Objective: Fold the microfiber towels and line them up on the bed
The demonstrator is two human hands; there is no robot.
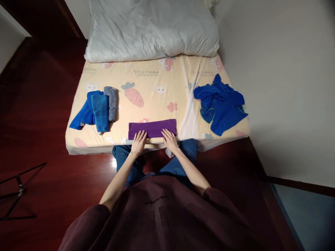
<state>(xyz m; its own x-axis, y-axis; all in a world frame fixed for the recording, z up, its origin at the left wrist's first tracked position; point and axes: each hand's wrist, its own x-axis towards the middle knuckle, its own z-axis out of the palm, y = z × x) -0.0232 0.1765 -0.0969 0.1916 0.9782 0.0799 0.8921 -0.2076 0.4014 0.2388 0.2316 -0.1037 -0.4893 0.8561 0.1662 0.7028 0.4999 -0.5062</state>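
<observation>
Folded purple cloth (153, 126), centre of frame, along near edge of bed (154, 106). Left hand (139, 140) and right hand (170, 139) rest on its lower side, fingers flat, slightly spread, nothing visibly pinched. Likely light, soft, limp; best held by both short ends.

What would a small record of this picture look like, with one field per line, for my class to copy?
Surface: bed, patterned sheet
Purple cloth: folded into a long strip, near the bed's front edge
Left hand: palm down on the strip's left part
Right hand: palm down on its right part
Left side: blue bundle, gray roll beside it
Right side: crumpled blue cloth
Far end: pale quilt
</observation>
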